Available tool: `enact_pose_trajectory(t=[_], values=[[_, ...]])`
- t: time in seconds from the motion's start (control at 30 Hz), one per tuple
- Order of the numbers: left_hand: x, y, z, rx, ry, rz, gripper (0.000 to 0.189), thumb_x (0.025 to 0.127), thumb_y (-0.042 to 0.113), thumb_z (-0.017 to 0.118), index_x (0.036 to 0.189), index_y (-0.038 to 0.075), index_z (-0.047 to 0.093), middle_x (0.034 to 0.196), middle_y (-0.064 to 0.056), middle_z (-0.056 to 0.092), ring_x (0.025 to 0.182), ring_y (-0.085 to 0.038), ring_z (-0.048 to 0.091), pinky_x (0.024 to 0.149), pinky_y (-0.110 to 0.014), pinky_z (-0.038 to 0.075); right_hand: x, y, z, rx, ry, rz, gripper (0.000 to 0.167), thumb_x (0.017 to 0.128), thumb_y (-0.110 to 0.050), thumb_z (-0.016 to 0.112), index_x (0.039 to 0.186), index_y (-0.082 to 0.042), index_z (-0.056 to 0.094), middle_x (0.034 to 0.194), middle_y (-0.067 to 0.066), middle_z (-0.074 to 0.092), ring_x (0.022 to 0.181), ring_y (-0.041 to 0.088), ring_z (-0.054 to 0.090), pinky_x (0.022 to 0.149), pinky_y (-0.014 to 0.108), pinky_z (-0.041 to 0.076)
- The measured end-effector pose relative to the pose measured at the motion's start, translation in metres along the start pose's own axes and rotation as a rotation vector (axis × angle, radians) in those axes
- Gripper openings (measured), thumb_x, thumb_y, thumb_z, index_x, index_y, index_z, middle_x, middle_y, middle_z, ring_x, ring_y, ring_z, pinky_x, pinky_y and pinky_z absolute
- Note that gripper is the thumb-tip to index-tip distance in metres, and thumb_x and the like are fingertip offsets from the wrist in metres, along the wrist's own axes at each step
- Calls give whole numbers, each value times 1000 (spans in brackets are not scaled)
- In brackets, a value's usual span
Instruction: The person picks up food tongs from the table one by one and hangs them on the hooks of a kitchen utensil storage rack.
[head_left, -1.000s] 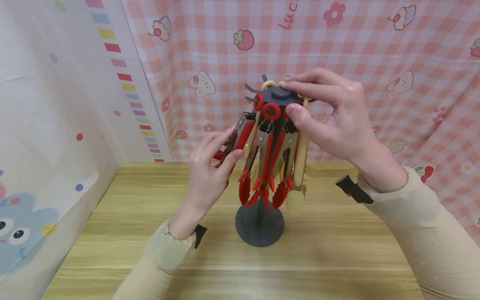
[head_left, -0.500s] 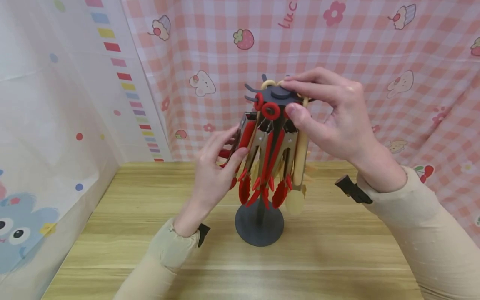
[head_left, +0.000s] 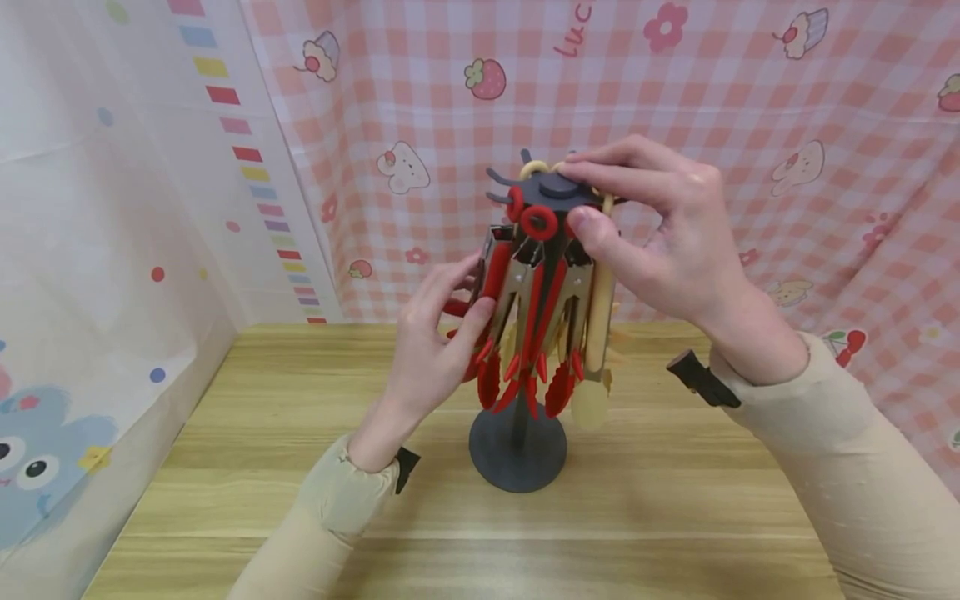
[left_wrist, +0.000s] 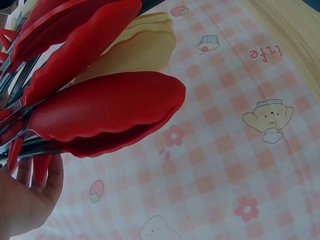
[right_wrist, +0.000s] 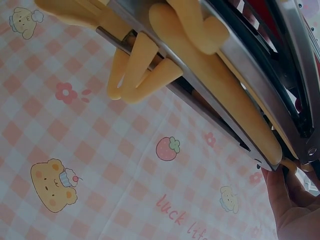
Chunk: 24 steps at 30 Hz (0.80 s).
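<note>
A dark grey rotating-style rack stand [head_left: 517,454] rises from the middle of the table, with red and cream kitchen tongs hung by rings from its hooked top. My left hand [head_left: 431,354] curls round the leftmost red tongs [head_left: 497,271], thumb in front and fingers behind. Their scalloped red heads [left_wrist: 107,107] fill the upper left wrist view, beside the hand. My right hand [head_left: 675,221] pinches the rack's top, thumb at the front edge by a red ring and fingers across the disc. Below it hang cream tongs [right_wrist: 220,85], close up in the right wrist view.
The wood-grain table [head_left: 660,500] spreads round the round base. A pink checked curtain [head_left: 420,100] hangs right behind the rack, and a white printed curtain [head_left: 90,217] borders the left side.
My left hand has moved right and slightly up with the red tongs, bringing them closer alongside the other hanging tongs. The right hand keeps its hold on the top.
</note>
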<state>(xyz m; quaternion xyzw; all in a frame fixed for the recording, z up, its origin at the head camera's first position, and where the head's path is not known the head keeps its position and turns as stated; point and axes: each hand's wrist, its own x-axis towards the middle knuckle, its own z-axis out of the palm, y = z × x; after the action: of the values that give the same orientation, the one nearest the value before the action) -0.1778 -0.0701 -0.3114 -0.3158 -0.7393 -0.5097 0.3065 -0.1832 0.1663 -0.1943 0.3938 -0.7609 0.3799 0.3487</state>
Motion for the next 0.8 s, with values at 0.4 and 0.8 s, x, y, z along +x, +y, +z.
enact_pose_trajectory(t=[0.4,0.8], values=[[-1,-2,1,-15,4,12,44,98,0,68,142,-2,61,123,-21,70,111,-31,69,89,-32,62,-1,-1,0,-6,-2,12,36,89,-18,69,118,2,78,116,25,75,89,-6,63,81,12,51],[-3,-2,0,-20,-4,-14,45,99,3,68,143,0,61,127,-19,70,112,-30,68,91,-30,61,-1,-1,2,5,12,5,36,89,-18,69,117,3,78,114,26,75,91,-7,64,81,11,51]])
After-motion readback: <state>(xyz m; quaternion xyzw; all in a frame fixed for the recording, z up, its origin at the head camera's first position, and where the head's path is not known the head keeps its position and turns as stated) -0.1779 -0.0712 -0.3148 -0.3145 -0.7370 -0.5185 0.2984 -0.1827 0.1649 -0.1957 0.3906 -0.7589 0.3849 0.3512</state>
